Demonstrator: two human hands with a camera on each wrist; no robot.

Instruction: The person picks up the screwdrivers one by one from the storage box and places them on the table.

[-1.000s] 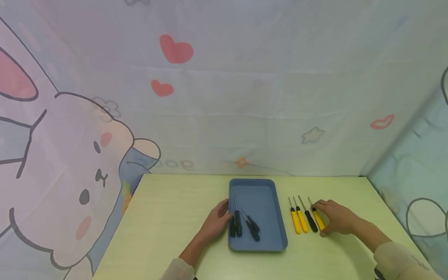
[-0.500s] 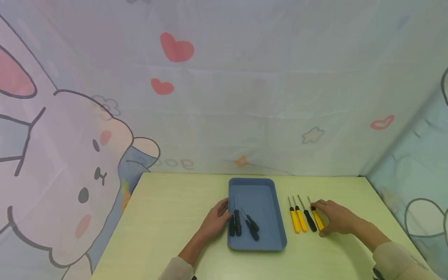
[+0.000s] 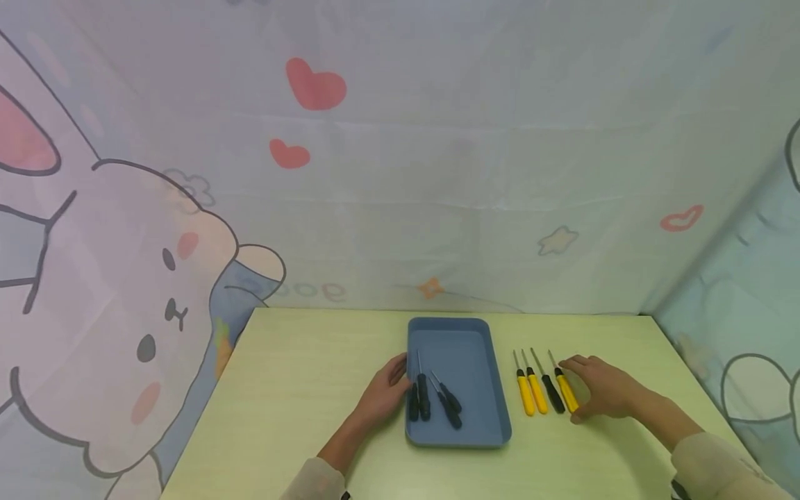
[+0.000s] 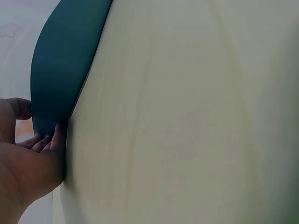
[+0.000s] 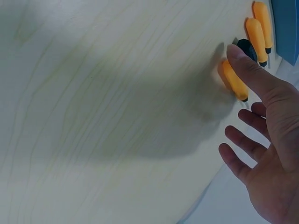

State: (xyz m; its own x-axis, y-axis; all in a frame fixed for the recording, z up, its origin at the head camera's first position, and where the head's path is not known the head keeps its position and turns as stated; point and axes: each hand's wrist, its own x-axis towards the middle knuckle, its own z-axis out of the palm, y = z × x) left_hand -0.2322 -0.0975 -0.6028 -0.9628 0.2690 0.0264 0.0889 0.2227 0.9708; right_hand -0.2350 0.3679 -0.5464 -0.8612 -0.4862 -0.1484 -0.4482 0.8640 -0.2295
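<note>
A blue-grey tray [image 3: 465, 430] lies on the table with several black-handled screwdrivers [image 3: 424, 399] inside. My left hand [image 3: 383, 392] holds its left wall, the thumb at the rim and the fingers against the outer side; the left wrist view has this hand [image 4: 32, 161] at the tray's wall [image 4: 65, 60]. My right hand [image 3: 605, 390] is beside the rightmost yellow-handled screwdriver [image 3: 567, 392], fingers spread and holding nothing. In the right wrist view the thumb of this hand [image 5: 275, 149] passes over that yellow handle [image 5: 234, 81], hiding part of the black handle [image 5: 246, 49].
Left of that screwdriver lie a black-handled screwdriver [image 3: 553, 394] and two yellow-handled ones, the inner [image 3: 537, 392] and the outer [image 3: 526, 394], in a row right of the tray. A printed cloth [image 3: 462, 243] hangs behind the table's back edge.
My right hand has shifted slightly to the right, its fingertips drawing off the rightmost screwdriver so more of the handle shows. The left hand stays on the tray.
</note>
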